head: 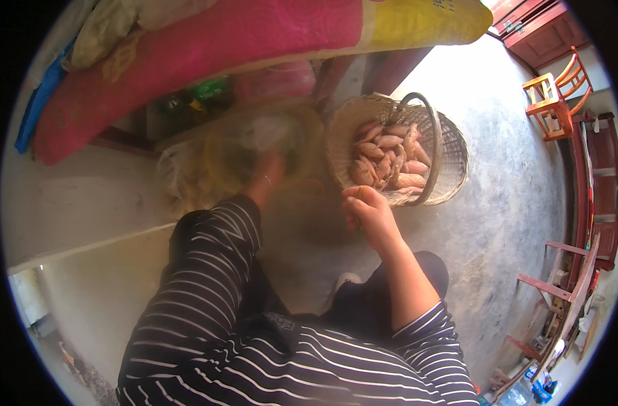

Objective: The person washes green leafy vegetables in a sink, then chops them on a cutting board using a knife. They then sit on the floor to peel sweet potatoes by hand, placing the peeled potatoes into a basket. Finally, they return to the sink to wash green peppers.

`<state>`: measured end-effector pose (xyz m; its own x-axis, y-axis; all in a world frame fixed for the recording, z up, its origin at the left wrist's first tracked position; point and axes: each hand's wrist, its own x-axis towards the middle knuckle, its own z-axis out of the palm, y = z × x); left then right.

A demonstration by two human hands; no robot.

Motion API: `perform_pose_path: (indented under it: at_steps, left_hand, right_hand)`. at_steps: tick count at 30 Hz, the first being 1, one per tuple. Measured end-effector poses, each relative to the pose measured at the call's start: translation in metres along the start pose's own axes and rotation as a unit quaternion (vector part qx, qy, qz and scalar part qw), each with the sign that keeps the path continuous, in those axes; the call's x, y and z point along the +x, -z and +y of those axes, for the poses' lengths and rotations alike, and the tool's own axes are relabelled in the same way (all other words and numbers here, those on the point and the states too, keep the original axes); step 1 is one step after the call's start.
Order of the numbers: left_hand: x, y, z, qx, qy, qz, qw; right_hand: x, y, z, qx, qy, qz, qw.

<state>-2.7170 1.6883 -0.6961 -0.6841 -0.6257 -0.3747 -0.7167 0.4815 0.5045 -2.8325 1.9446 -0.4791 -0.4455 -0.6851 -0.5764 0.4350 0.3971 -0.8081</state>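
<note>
My right hand (367, 210) is closed, thumb against fingers, on a thin green plant piece (359, 223), in front of a wicker basket (453, 157) with an arched handle. Several reddish sweet potatoes (390, 152) lie in that basket. My left hand (269, 162) reaches down into a round yellowish container (215, 147), where a pale, blurred thing (268, 133) and some green stuff show. Haze over this side hides the left fingers and whether they hold anything.
A long pink and yellow sack (212, 43) lies across the top on a raised surface. Left of the yellowish container is a clear plastic bag (179, 170). Green bottles (207, 90) stand behind. Wooden chairs (555, 106) and a wooden frame (572, 284) are at right.
</note>
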Motion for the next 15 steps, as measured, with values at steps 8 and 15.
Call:
perform_pose_path:
  at_steps: [8, 15]
  left_hand:
    - [-0.088, 0.081, 0.109, -0.23, -0.145, -0.176, 0.946]
    - [-0.143, 0.099, 0.135, -0.411, -0.083, -0.261, 0.87]
  right_hand:
    - [0.018, -0.009, 0.014, -0.22, 0.335, 0.085, 0.912]
    - [0.007, -0.009, 0.007, -0.297, 0.35, 0.064, 0.886]
